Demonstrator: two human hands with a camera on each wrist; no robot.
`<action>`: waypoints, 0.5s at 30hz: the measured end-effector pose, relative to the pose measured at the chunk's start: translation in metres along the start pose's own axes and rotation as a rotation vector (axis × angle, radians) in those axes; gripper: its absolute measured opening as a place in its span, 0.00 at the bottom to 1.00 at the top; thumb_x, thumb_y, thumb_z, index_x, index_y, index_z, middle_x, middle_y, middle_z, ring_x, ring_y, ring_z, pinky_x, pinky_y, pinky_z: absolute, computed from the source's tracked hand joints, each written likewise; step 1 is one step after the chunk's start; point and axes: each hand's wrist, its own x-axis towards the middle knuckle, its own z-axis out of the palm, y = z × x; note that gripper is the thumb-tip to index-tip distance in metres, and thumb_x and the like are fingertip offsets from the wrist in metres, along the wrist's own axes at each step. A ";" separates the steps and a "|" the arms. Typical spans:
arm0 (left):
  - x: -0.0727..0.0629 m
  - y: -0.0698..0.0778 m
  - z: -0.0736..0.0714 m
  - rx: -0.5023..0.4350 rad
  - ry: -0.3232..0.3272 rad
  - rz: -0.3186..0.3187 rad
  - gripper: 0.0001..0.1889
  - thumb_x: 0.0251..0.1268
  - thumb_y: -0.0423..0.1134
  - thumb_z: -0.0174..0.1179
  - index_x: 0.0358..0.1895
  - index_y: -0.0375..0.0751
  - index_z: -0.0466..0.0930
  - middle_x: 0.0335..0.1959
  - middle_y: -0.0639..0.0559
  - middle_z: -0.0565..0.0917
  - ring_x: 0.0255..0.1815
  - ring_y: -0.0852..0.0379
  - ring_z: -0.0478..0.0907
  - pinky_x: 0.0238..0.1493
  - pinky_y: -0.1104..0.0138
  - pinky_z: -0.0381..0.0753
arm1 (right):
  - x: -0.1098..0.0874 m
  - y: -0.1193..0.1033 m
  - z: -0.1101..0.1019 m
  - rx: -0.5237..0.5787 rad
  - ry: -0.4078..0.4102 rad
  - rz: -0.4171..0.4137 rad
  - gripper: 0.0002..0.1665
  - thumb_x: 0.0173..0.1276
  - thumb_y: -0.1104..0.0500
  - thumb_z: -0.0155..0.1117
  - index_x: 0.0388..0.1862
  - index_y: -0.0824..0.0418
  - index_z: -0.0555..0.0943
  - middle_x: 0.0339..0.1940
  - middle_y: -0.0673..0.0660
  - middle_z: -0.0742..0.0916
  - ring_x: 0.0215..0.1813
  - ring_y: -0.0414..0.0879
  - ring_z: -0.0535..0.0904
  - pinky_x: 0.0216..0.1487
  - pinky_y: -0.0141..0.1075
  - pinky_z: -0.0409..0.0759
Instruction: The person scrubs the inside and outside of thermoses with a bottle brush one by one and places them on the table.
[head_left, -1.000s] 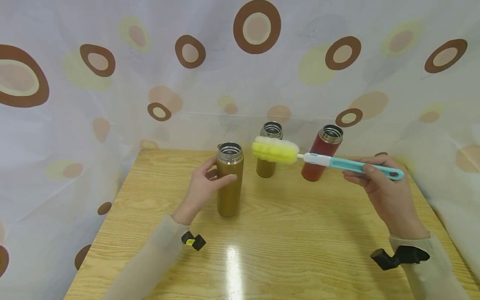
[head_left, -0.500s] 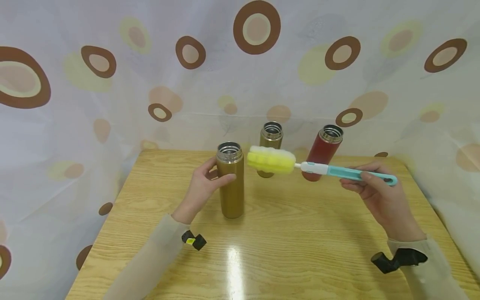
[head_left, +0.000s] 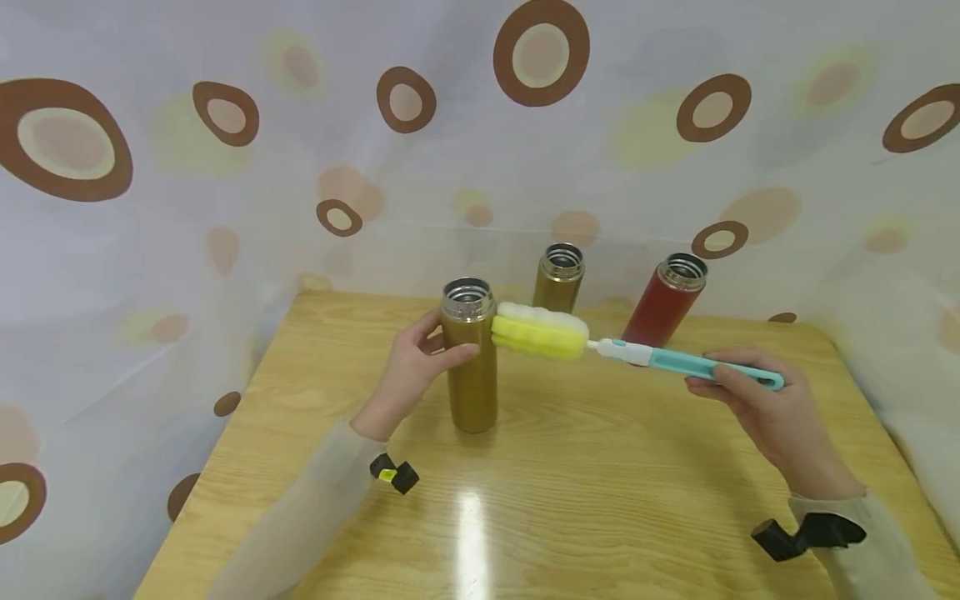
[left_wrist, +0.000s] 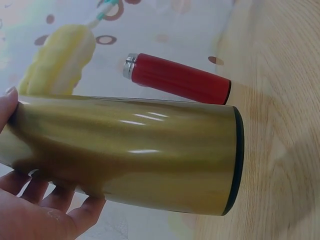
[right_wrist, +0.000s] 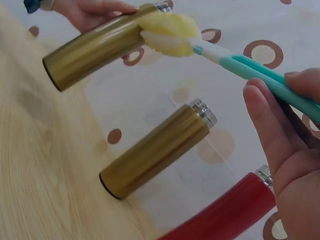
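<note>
Beige sleeve (head_left: 307,500) at far left; left hand (head_left: 411,365) curled round the upper part of a gold bottle (head_left: 474,387), near upright, thumb across its front. Just beside its neck, the yellow sponge head (head_left: 536,333) of a brush (head_left: 630,353); cannot tell if touching. Behind, second gold bottle (head_left: 557,292), standing on the wooden table (head_left: 600,500). Next, red bottle (head_left: 662,308), also standing. Far right: right hand (head_left: 780,417) pinching the brush's turquoise handle (head_left: 678,363).

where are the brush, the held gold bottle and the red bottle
brush (head_left: 632,354): head view, white section of its handle
held gold bottle (head_left: 476,379): head view, middle of its body
red bottle (left_wrist: 180,79): left wrist view, middle of its body
</note>
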 end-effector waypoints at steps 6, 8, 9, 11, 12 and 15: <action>0.005 0.003 0.001 -0.028 -0.023 0.016 0.34 0.65 0.37 0.72 0.75 0.48 0.72 0.70 0.48 0.78 0.67 0.45 0.80 0.67 0.49 0.78 | -0.012 -0.009 -0.007 -0.837 -0.005 0.145 0.17 0.73 0.74 0.63 0.58 0.67 0.85 0.37 0.51 0.93 0.39 0.40 0.90 0.44 0.27 0.85; 0.006 0.002 0.002 -0.033 -0.037 0.026 0.34 0.65 0.36 0.73 0.74 0.46 0.73 0.69 0.47 0.79 0.66 0.45 0.80 0.67 0.50 0.78 | -0.012 -0.006 -0.008 -0.999 -0.078 0.121 0.19 0.72 0.73 0.65 0.60 0.63 0.84 0.36 0.47 0.91 0.36 0.37 0.87 0.39 0.24 0.83; 0.006 0.001 0.002 -0.028 -0.042 0.029 0.34 0.65 0.37 0.73 0.74 0.45 0.73 0.69 0.46 0.79 0.65 0.45 0.81 0.67 0.50 0.79 | -0.011 -0.003 -0.008 -1.046 -0.118 0.092 0.21 0.71 0.74 0.66 0.61 0.62 0.84 0.37 0.45 0.91 0.36 0.36 0.86 0.37 0.24 0.81; 0.006 -0.001 0.002 -0.019 -0.051 0.038 0.37 0.64 0.43 0.76 0.75 0.43 0.72 0.69 0.44 0.79 0.66 0.44 0.80 0.67 0.51 0.79 | -0.008 0.004 -0.007 -1.091 -0.195 0.020 0.24 0.70 0.75 0.65 0.62 0.60 0.83 0.39 0.43 0.90 0.37 0.35 0.84 0.35 0.25 0.79; 0.006 -0.002 0.002 -0.009 -0.052 0.040 0.40 0.62 0.48 0.76 0.75 0.42 0.71 0.69 0.43 0.79 0.66 0.45 0.80 0.67 0.52 0.78 | -0.007 0.007 -0.006 -1.102 -0.222 -0.020 0.25 0.69 0.76 0.65 0.63 0.60 0.83 0.39 0.42 0.89 0.37 0.34 0.84 0.34 0.26 0.78; 0.004 -0.006 0.002 0.011 -0.061 0.053 0.52 0.50 0.65 0.73 0.76 0.38 0.69 0.69 0.40 0.79 0.67 0.43 0.79 0.66 0.52 0.79 | -0.003 0.017 -0.004 -1.121 -0.262 -0.139 0.26 0.66 0.78 0.67 0.59 0.61 0.84 0.39 0.40 0.88 0.35 0.32 0.81 0.31 0.25 0.75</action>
